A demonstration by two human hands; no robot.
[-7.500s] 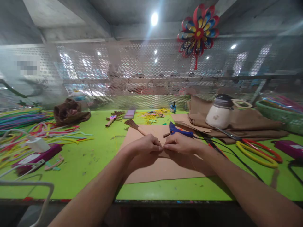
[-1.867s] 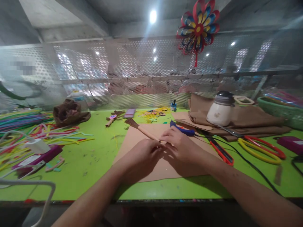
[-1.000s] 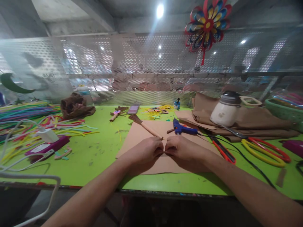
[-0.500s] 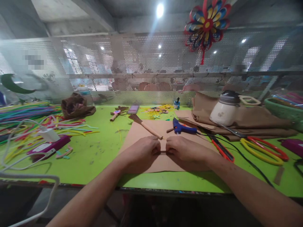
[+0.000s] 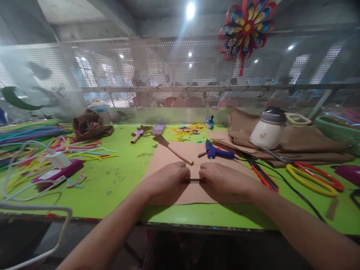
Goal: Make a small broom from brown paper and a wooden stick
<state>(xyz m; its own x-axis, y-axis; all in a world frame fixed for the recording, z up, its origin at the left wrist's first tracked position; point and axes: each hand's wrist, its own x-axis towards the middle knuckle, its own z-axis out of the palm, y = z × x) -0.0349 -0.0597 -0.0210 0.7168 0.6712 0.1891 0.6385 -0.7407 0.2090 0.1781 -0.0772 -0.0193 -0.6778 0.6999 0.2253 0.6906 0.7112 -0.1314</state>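
My left hand point(image 5: 172, 176) and my right hand point(image 5: 218, 176) are closed on the two ends of a thin brown strip point(image 5: 194, 180), perhaps rolled or folded paper. The strip lies level between them, low over a sheet of brown paper point(image 5: 185, 197). Just beyond my fingers rests a small paper broom point(image 5: 180, 154), its fringed end pointing to the far left. A blue hot glue gun point(image 5: 218, 151) lies past my right hand, its nozzle end by a short brown piece point(image 5: 201, 154). The fingertips are partly hidden behind my hands.
Scissors point(image 5: 312, 178) with red and yellow handles and an orange cutter point(image 5: 266, 178) lie right. Behind them stand a white jar point(image 5: 268, 131) and folded brown paper point(image 5: 306, 138). Coloured pipe cleaners point(image 5: 36, 131) and a purple power strip point(image 5: 57, 175) fill the left. A perforated screen point(image 5: 168, 71) stands behind.
My hands have moved slightly apart along the brown strip, so a little more of it shows between them. The things around have stayed in place.
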